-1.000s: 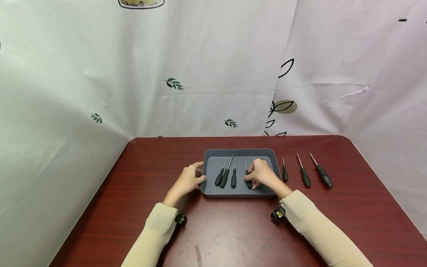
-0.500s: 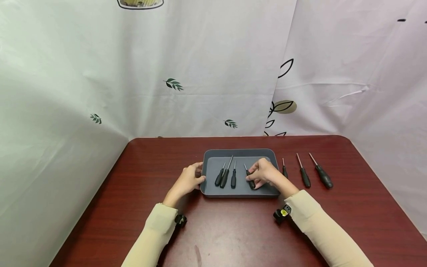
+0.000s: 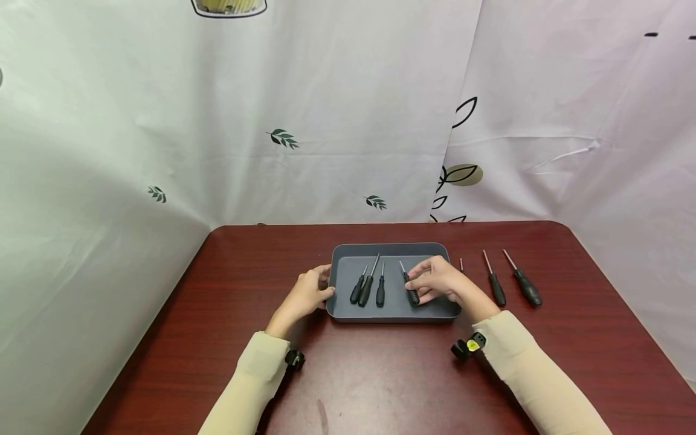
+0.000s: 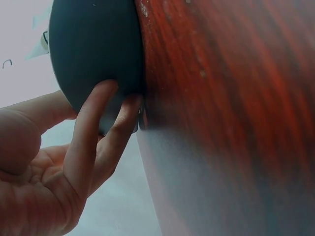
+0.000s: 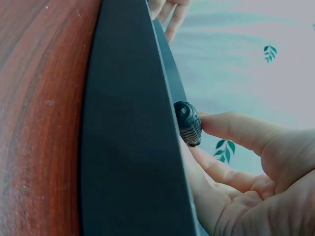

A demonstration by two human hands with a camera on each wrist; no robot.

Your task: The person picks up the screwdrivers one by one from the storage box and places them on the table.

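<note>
My left hand [image 3: 306, 293] holds the left end of a grey rectangular tray [image 3: 391, 249]. In the left wrist view, two fingertips lie against the tray's outer wall [image 4: 93, 44] and the thumb reaches over its rim. Over the tray's right half, my right hand [image 3: 439, 281] pinches the black ribbed handle of a small screwdriver [image 3: 411, 292], its shaft pointing away from me. The handle's end [image 5: 188, 123] shows just above the tray rim in the right wrist view. Three black-handled screwdrivers [image 3: 367, 290] lie side by side in the tray's left half.
Right of the tray, a medium screwdriver [image 3: 497, 289] and a larger one [image 3: 528, 288] lie on the reddish-brown table [image 3: 261, 254]. A smaller screwdriver [image 3: 461, 264] there is mostly hidden behind my right hand. A white patterned cloth [image 3: 326, 121] hangs behind the table.
My right hand has shifted right along with the pinched screwdriver, now covering most of the small screwdriver beside the tray. The left hand and tray have stayed put.
</note>
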